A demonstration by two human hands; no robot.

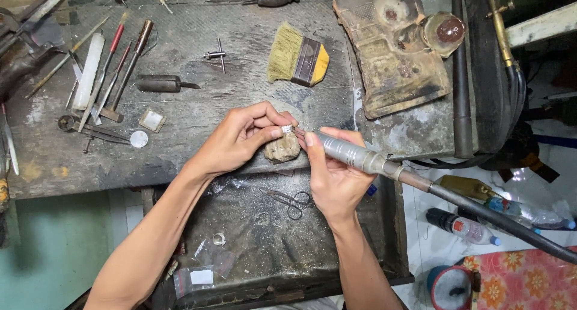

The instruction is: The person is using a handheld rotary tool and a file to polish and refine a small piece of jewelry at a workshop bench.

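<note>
Left hand [240, 138] pinched a small silver ring [286, 129] between thumb and fingertips, fingers closed tight on it, and pressed it against a worn wooden bench peg [282, 149] at the bench's front edge, apparently to steady the piece under the tool. Right hand [334, 178] was wrapped shut around a metal rotary handpiece [351, 155], gripped pen-fashion near the nose for fine control; its tip met the ring from 3 o'clock. The bit itself was too small to identify. A black flexible shaft [505, 223] trailed off toward 4 o'clock. Below the hands, at 6 o'clock, a dark catch tray [372, 250] held small scissors [291, 200], probably sited there to collect filings. At 12 o'clock lay a bristle brush [297, 60]; at 10 o'clock, files and gravers [105, 75] on the workbench [198, 114].
</note>
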